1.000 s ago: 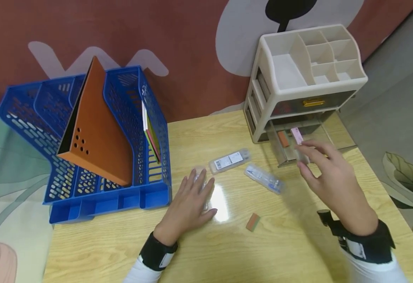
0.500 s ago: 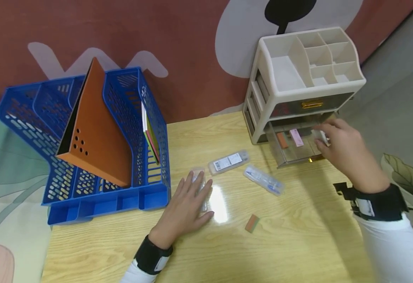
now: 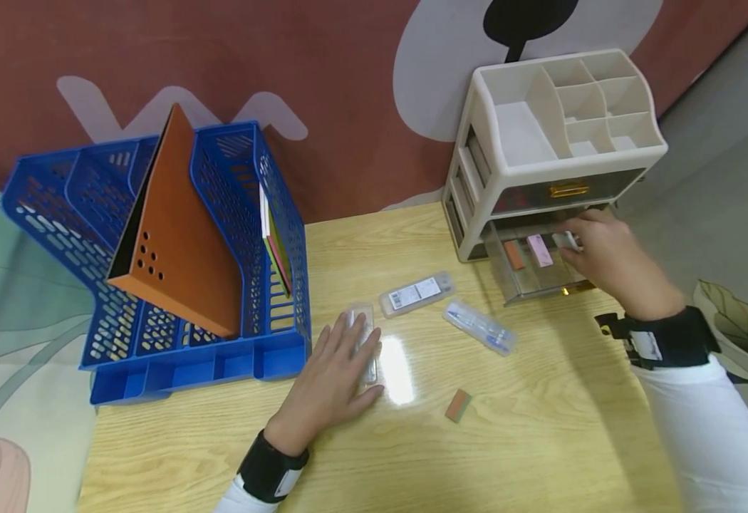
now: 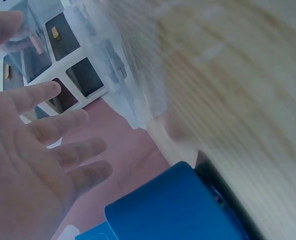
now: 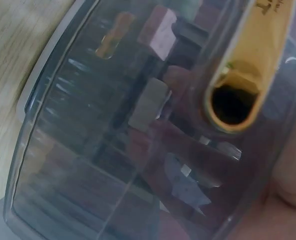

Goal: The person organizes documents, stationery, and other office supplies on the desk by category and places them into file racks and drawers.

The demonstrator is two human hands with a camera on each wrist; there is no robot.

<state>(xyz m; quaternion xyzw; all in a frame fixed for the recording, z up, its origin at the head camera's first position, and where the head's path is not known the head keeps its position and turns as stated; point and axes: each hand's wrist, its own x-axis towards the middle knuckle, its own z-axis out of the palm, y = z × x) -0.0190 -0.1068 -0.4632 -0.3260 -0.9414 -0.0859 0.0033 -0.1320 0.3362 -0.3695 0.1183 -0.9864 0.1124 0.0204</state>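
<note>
My right hand (image 3: pixel 611 260) reaches into a pulled-out clear drawer (image 3: pixel 528 292) and pinches a white eraser (image 3: pixel 568 241) between thumb and fingers. Through the drawer's wall, the right wrist view shows the fingertips at this eraser (image 5: pixel 148 104). Left of it in the drawer lie a pink eraser (image 3: pixel 539 251) and an orange-and-green eraser (image 3: pixel 513 254). My left hand (image 3: pixel 332 377), fingers straight and slightly spread, rests over a clear plastic case (image 3: pixel 364 320), partly hiding it. The left wrist view shows the bare palm (image 4: pixel 28 165).
Two more plastic cases, one labelled (image 3: pixel 415 292) and one with blue contents (image 3: pixel 479 326), lie mid-table. Another orange-and-green eraser (image 3: pixel 458 405) is nearer the front. A blue file rack (image 3: pixel 201 367) holding an orange folder (image 3: pixel 175 249) stands left, a cream drawer organizer (image 3: pixel 508 135) back right.
My right hand has moved back and right from beside the pink eraser, then slightly left, with the white eraser in its fingers. My left hand has barely shifted.
</note>
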